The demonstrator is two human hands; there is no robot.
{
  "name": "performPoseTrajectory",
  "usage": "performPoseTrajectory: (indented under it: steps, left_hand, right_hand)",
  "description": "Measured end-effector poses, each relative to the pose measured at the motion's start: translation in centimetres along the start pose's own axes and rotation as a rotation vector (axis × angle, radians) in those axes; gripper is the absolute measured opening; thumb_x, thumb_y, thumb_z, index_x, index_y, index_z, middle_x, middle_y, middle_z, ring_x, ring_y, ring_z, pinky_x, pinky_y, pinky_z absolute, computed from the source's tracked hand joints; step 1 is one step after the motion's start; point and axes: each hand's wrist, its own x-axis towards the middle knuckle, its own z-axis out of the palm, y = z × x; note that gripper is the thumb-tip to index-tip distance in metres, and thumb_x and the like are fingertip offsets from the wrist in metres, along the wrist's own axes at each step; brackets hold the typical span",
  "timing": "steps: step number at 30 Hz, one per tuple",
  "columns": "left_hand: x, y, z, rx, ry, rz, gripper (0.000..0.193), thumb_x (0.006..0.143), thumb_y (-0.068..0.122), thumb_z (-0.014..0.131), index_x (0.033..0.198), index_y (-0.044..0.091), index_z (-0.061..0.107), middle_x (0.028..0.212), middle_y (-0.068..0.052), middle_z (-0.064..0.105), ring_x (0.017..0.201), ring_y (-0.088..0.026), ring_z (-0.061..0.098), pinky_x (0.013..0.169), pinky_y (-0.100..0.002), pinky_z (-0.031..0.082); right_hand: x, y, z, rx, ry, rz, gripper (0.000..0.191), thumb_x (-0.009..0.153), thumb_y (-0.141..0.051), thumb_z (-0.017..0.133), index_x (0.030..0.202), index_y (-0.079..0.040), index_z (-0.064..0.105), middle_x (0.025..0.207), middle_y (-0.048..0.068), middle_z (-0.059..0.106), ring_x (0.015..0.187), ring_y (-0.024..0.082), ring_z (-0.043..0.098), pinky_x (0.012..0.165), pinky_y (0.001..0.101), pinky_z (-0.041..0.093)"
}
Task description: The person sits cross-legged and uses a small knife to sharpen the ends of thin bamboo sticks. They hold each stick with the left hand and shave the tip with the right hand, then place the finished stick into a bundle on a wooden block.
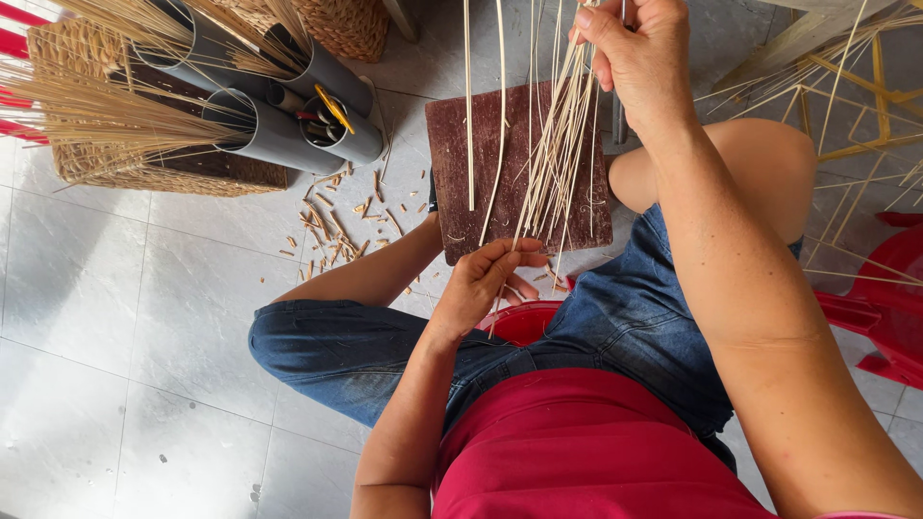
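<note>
A bundle of thin pale bamboo strips point(553, 144) runs upright between my two hands, over a dark brown wooden board point(457, 144) lying on the tiled floor. My right hand point(635, 53) is raised near the top edge and grips the upper part of the bundle. My left hand point(490, 274) is lower, just above my lap, with its fingers closed around the bottom ends of the strips. A few single strips hang apart from the bundle on the left. I sit on a low red stool point(519, 322).
Grey plastic tubes point(279, 135) holding more strips and small tools rest on woven baskets point(106, 168) at the upper left. Short cut offcuts point(332, 226) litter the tiles beside the board. A yellow strip frame point(846, 91) and a red plastic chair point(880, 298) stand at the right.
</note>
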Motion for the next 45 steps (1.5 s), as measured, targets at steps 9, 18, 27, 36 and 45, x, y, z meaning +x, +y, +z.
performPoseTrajectory:
  steps: [9, 18, 27, 36, 45]
  left_hand:
    - [4.3, -1.1, 0.8, 0.178, 0.274, 0.202, 0.033, 0.111, 0.015, 0.05, 0.138, 0.002, 0.063, 0.1, -0.006, 0.076, 0.066, -0.003, 0.063, 0.055, -0.019, 0.048]
    - [10.0, -0.1, 0.5, 0.588, 0.496, 0.478, 0.035, 0.107, 0.009, 0.053, 0.14, 0.005, 0.062, 0.086, -0.006, 0.074, 0.063, -0.006, 0.059, 0.053, -0.024, 0.049]
    - [15.3, -3.5, -0.2, 0.939, 0.665, 0.502, 0.034, 0.105, 0.011, 0.055, 0.137, 0.007, 0.064, 0.09, -0.013, 0.068, 0.071, -0.021, 0.069, 0.064, -0.038, 0.059]
    - [15.5, -5.7, -0.4, 0.869, 0.687, 0.466, 0.03, 0.105, 0.008, 0.056, 0.133, 0.009, 0.069, 0.093, -0.007, 0.057, 0.07, -0.014, 0.062, 0.061, -0.032, 0.056]
    - [11.5, -4.4, 2.6, 0.501, 0.588, 0.532, 0.032, 0.104, 0.001, 0.061, 0.133, 0.011, 0.07, 0.097, 0.0, 0.051, 0.073, -0.004, 0.049, 0.058, -0.021, 0.048]
  right_hand:
    - [-0.4, -1.7, -0.7, 0.026, -0.014, 0.12, 0.005, 0.11, -0.008, 0.064, 0.111, -0.003, 0.066, 0.106, 0.014, 0.075, 0.052, 0.002, 0.047, 0.044, 0.0185, 0.037]
    - [-1.0, -2.8, -1.8, 0.05, 0.015, 0.085, 0.024, 0.11, -0.009, 0.064, 0.133, 0.0, 0.065, 0.112, 0.015, 0.075, 0.055, 0.003, 0.047, 0.046, 0.0186, 0.037]
    - [-1.5, -3.6, -2.7, -0.012, 0.069, 0.092, 0.024, 0.111, -0.011, 0.065, 0.132, 0.001, 0.065, 0.113, 0.014, 0.075, 0.057, 0.003, 0.047, 0.048, 0.0194, 0.037]
    - [-2.1, -2.8, -4.1, 0.03, 0.084, 0.05, 0.013, 0.117, -0.009, 0.064, 0.123, 0.003, 0.066, 0.111, 0.015, 0.075, 0.055, 0.004, 0.049, 0.047, 0.0191, 0.04]
    - [-1.7, -1.2, -3.3, -0.238, 0.127, 0.233, 0.019, 0.108, -0.012, 0.07, 0.123, -0.001, 0.068, 0.09, 0.007, 0.074, 0.053, 0.0, 0.052, 0.042, 0.0174, 0.039]
